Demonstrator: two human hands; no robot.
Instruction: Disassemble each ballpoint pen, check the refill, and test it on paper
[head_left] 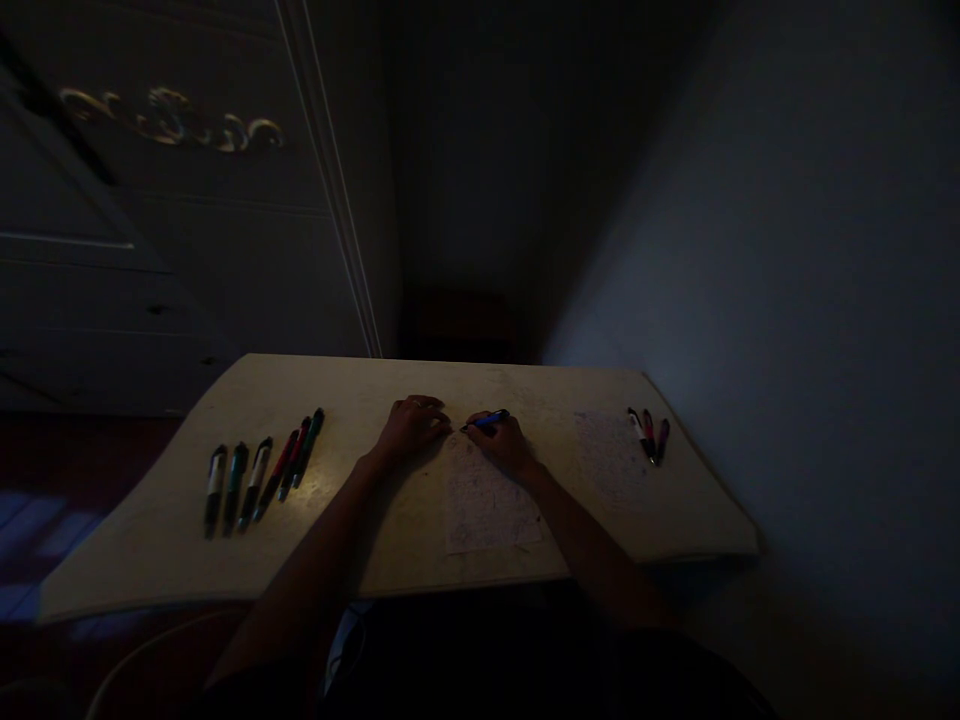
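Note:
My right hand (506,447) grips a blue pen (491,419), its tip pointing left and down at the top edge of a sheet of paper (491,505). The sheet looks covered in marks, too dim to read, and lies in front of me on the pale table (405,520). Just left of the pen tip, my left hand (414,425) rests on the tabletop with its fingers apart and nothing visible in them. Its fingertips lie close to the upper left corner of the sheet.
On the left of the table lie several pens (257,480) in a loose row. A second marked sheet (611,455) is on the right, with three more pens (650,435) by its edge. A drawer unit (225,250) stands beyond at left, a wall (787,300) at right.

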